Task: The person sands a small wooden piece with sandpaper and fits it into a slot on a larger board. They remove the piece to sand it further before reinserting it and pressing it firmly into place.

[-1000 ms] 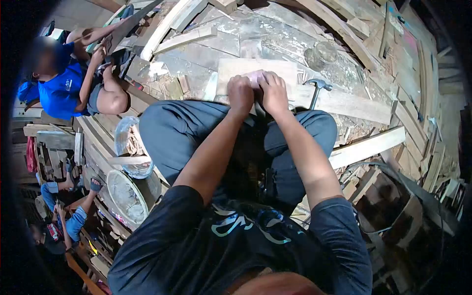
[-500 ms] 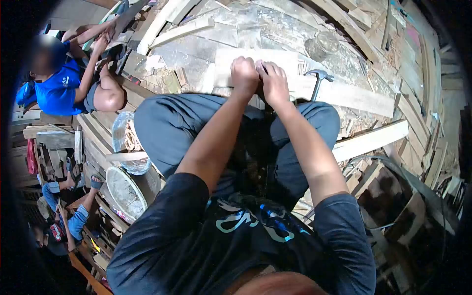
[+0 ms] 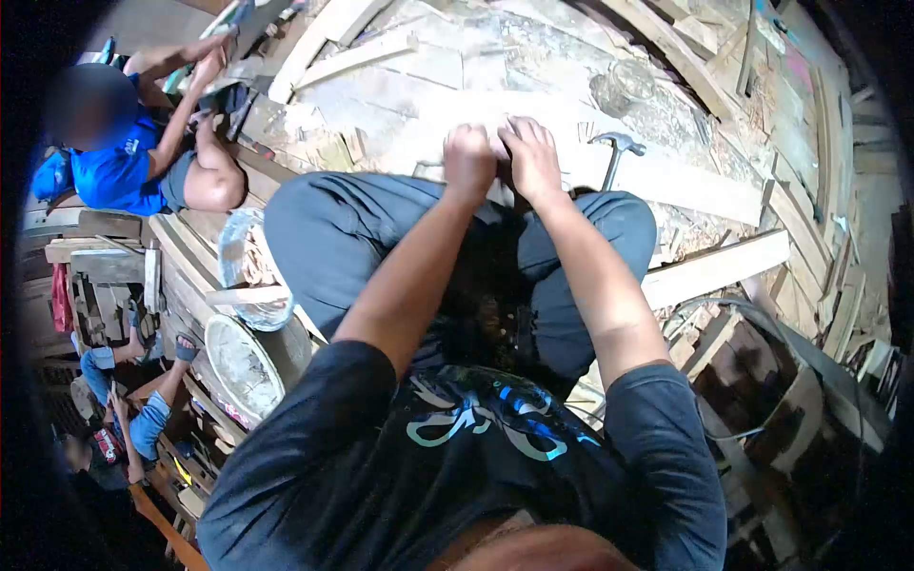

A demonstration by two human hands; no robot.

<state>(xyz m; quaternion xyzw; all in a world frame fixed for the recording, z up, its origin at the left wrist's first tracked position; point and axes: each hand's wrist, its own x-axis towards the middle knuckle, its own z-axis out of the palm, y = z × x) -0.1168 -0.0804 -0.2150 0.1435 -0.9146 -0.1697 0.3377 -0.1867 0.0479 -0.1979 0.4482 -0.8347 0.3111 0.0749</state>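
Floor (image 3: 481,71), one: worn, greyish, laid in flat panels, pale scuffs and scattered debris throughout.

Lying on it:
- Flat board (image 3: 500,105), pale, washed out by glare, centre.
- Long plank (image 3: 695,187), pale, angled off to the right.
- Claw hammer (image 3: 614,152), dark, handle across the plank's left part.
- Beam (image 3: 716,270), pale, sound edges, lower right.
- Timber lengths (image 3: 681,71), upper right, lying aslant.
- Batten (image 3: 357,63), short, upper left.
- Small offcuts (image 3: 335,152) and chips, left.
- Roundish grey item (image 3: 621,88), container or stain, indistinct.
- Tub (image 3: 268,316), translucent, holding wood strips (image 3: 254,262); whitish basin (image 3: 240,362) just beside.
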